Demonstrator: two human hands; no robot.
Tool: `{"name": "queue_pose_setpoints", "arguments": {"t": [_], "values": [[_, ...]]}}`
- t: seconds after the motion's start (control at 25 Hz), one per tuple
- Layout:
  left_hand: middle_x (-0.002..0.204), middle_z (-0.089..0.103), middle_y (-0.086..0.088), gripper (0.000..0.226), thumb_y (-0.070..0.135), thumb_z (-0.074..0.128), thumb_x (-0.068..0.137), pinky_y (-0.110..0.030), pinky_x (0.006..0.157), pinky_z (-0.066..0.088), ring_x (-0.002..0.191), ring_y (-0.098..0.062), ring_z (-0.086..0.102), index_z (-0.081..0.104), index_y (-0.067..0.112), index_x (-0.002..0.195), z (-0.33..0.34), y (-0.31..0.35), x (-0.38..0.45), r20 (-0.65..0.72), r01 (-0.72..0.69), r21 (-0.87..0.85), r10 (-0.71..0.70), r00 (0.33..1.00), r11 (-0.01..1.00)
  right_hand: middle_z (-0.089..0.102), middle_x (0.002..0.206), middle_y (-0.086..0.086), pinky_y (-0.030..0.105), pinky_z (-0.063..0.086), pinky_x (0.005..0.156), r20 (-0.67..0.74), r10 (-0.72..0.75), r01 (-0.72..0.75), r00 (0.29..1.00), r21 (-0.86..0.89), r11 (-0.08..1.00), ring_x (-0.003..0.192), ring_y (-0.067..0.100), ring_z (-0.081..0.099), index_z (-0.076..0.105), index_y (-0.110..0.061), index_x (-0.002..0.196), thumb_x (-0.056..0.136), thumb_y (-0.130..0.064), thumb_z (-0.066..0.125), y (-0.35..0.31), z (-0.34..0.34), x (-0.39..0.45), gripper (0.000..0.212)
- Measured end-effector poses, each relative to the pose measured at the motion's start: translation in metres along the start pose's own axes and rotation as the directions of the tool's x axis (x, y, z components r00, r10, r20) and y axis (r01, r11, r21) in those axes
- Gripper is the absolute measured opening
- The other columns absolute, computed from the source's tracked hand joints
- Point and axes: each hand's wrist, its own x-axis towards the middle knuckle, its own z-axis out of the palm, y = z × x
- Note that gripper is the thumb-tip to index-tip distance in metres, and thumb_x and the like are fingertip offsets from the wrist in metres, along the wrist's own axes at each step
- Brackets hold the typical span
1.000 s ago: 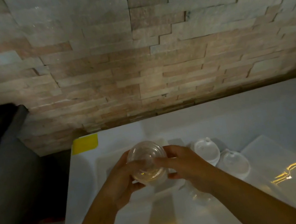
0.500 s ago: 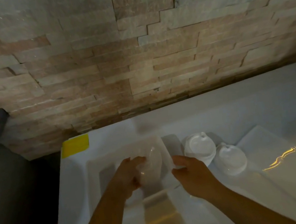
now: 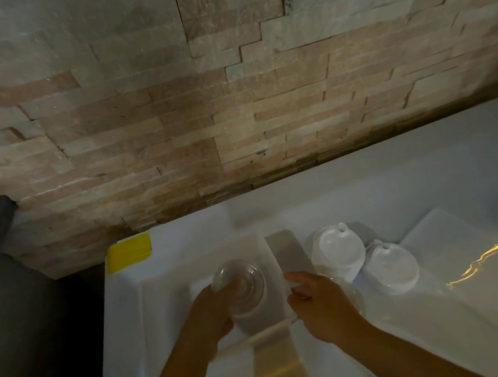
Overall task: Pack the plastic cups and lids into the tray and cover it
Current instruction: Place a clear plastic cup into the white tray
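- Stone-clad wall [image 3: 226,94] of stacked beige and grey strips fills the upper frame; no role in the task.
- Glossy white tabletop [image 3: 404,189] runs along the wall, with a yellow tape patch [image 3: 129,251] at its far left corner.
- Translucent white rectangular plastic tray [image 3: 167,299] sits at the table's left end; a flat translucent sheet [image 3: 464,235] lies well to the right, probably the tray's cover.
- Two white round plastic lids with sip spouts: far lid [image 3: 337,251] and near lid [image 3: 390,267], touching or nearly so, just right of the tray.
- Clear round plastic cup [image 3: 240,284] is inside the tray area, tipped so a round face points at the camera; base or mouth, cannot tell.
- Left hand [image 3: 211,318] is closed around the cup's near side, holding it.
- Right hand [image 3: 318,304] holds nothing I can see, fingers loosely curled near the tray's right wall [image 3: 275,269]; contact with the wall is unclear.
- Handling judgement: the cup looks thin-walled, very light, slick and easily dented. Grip the sidewall near the stiffer rim with light pressure; lids are best pinched at the rim.
- Lids not yet packed; tray uncovered.
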Motion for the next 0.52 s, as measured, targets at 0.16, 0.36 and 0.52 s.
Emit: {"name": "queue_pose_setpoints", "arguments": {"t": [0.16, 0.36, 0.52], "values": [[0.092, 0.064, -0.003, 0.017, 0.019, 0.074, 0.08, -0.033, 0.071, 0.054, 0.083, -0.012, 0.059, 0.066, 0.012, 0.094, 0.008, 0.0, 0.001, -0.073, 0.016, -0.193, -0.03, 0.997, 0.981, 0.069, 0.106, -0.003, 0.012, 0.054, 0.069, 0.042, 0.009, -0.011, 0.999, 0.043, 0.999, 0.089, 0.006, 0.066, 0.058, -0.026, 0.126, 0.091, -0.012, 0.056, 0.003, 0.004, -0.001, 0.037], [0.086, 0.06, -0.009, 0.01, 0.009, 0.07, 0.083, -0.038, 0.08, 0.053, 0.075, -0.016, 0.058, 0.065, 0.004, 0.09, 0.016, 0.006, 0.009, -0.102, 0.005, -0.287, -0.036, 0.994, 0.958, 0.075, 0.085, 0.003, 0.032, 0.057, 0.076, 0.029, 0.068, -0.072, 0.997, 0.153, 0.986, 0.076, 0.016, 0.068, 0.069, -0.032, 0.095, 0.086, -0.009, 0.058, 0.001, 0.007, -0.002, 0.027], [0.073, 0.061, -0.006, 0.012, 0.017, 0.074, 0.08, -0.034, 0.069, 0.051, 0.065, -0.017, 0.057, 0.068, 0.007, 0.083, 0.022, 0.007, 0.015, -0.162, -0.029, -0.167, 0.001, 0.987, 0.986, 0.075, 0.091, 0.005, 0.035, 0.056, 0.075, 0.027, -0.024, 0.024, 0.999, 0.019, 1.0, 0.083, 0.021, 0.069, 0.073, -0.027, 0.098, 0.089, -0.018, 0.053, 0.0, 0.011, -0.005, 0.024]]}}
